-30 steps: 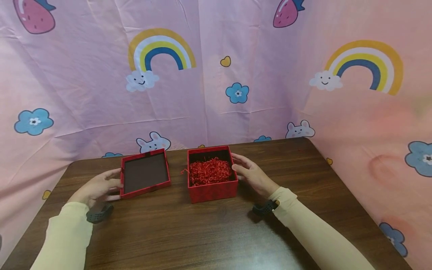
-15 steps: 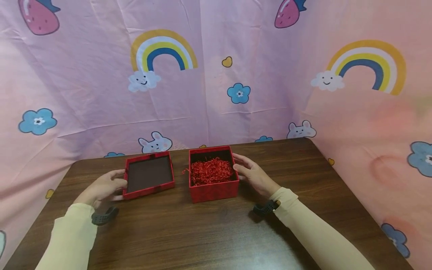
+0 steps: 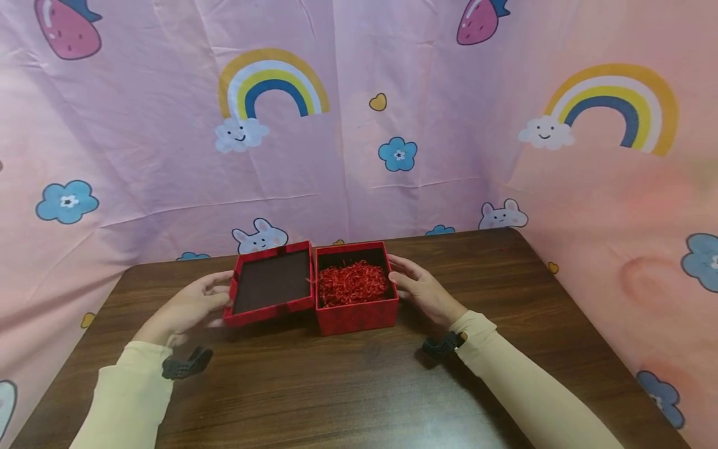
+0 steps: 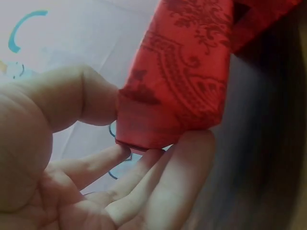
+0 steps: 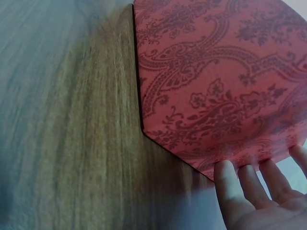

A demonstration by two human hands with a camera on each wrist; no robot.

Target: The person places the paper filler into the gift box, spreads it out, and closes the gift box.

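A red patterned lid (image 3: 273,280), dark inside, is tilted with its inner side facing up. My left hand (image 3: 193,307) holds its left edge, thumb on one face and fingers beneath, as the left wrist view shows on the lid's red corner (image 4: 177,72). The lid's right edge is close against the box; whether they touch, I cannot tell. The red square box (image 3: 357,317) stands upright, filled with red shredded paper (image 3: 353,284). My right hand (image 3: 424,292) rests on the box's right side. In the right wrist view, fingertips touch the patterned outer wall (image 5: 216,81).
Both things are toward the back of a dark wood table (image 3: 348,386). A pink cloth backdrop (image 3: 348,181) with rainbows, flowers and rabbits rises right behind the table and along its sides. Dark bands (image 3: 187,363) sit on both wrists.
My left hand has moved to the right with the lid, which is now tilted and beside the box's left wall. The box and my right hand have stayed in place.
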